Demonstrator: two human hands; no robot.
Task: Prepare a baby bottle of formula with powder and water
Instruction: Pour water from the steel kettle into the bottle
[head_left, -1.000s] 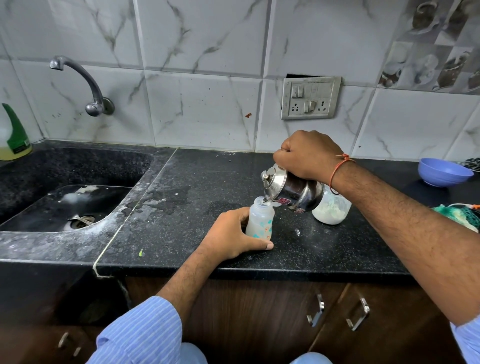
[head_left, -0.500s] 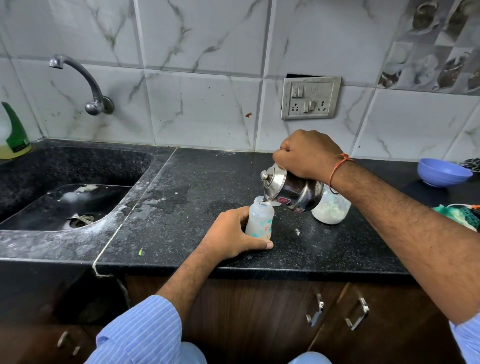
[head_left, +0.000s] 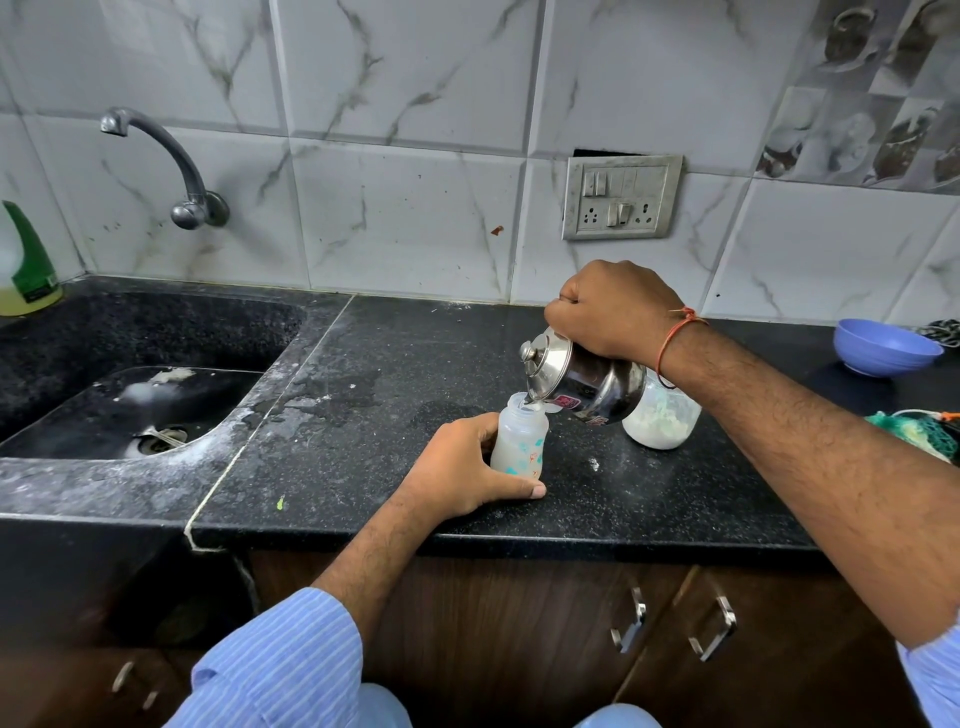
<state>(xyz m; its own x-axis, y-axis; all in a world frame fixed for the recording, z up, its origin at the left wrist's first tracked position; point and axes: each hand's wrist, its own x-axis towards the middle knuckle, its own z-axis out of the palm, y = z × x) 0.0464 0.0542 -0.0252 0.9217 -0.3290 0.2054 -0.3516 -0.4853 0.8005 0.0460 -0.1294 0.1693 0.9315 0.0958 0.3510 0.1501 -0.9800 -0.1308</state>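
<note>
both hands are busy: the left hand is curled round the lower part of the baby bottle, thumb laid along its base, holding it upright on the black worktop. the right hand is closed in a fist over the top of a steel kettle, gripping what is probably its handle, though the handle itself is hidden under the fingers. the kettle is tipped towards the left, its spout just at the open mouth of the bottle, so this looks like the water-pouring step.

what could go wrong: the bottle mouth is narrow and the spout sits at its rim, so a little more tilt or a small sideways drift would likely send water down the outside and over the fingers below. if the water is hot, that would make the left hand flinch and tip the bottle. overfilling is another risk, since the level inside is hard to read through the cloudy plastic. the kettle lid could also slip if tilted further.

the bottle stands near the front edge of the worktop, inside the left hand and directly under the kettle spout, below and to the left of the right hand. a jar of white powder stands just behind the kettle, partly hidden by it.
</note>
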